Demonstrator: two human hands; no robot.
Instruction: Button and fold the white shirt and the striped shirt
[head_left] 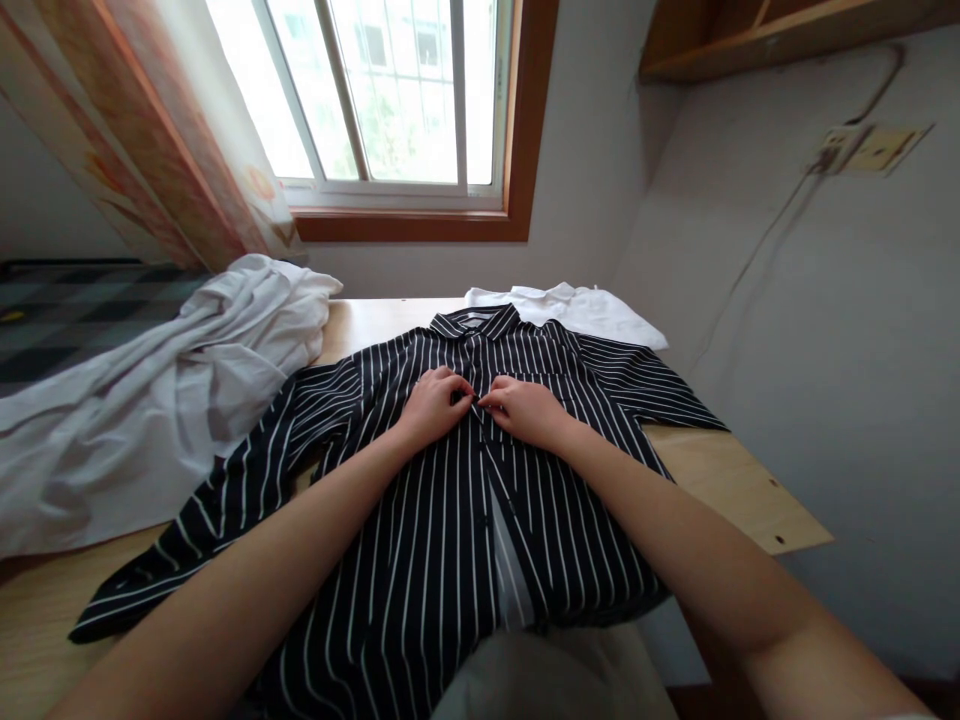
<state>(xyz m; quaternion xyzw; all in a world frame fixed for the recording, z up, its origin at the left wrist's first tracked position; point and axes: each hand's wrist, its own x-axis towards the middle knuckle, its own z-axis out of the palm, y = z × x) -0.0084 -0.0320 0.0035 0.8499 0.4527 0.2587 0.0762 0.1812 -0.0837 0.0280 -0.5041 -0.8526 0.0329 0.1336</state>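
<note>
A black shirt with white stripes (pixel 420 520) lies spread face up on the wooden table, its collar toward the window and its sleeves out to both sides. At the chest, my left hand (pixel 435 408) pinches the front edge of the shirt. My right hand (pixel 523 408) pinches the opposite edge, with the fingertips of both hands almost meeting at the placket. Below them the front hangs apart and a pale strip shows in the gap. Whether a button sits between my fingers is too small to tell.
Crumpled white cloth (pixel 172 390) covers the table's left side. A folded white garment (pixel 577 312) lies behind the shirt. The wooden table (pixel 739 485) ends at the right near the wall. A shelf (pixel 780 45) juts out above, and a cord hangs from a socket (pixel 862 150).
</note>
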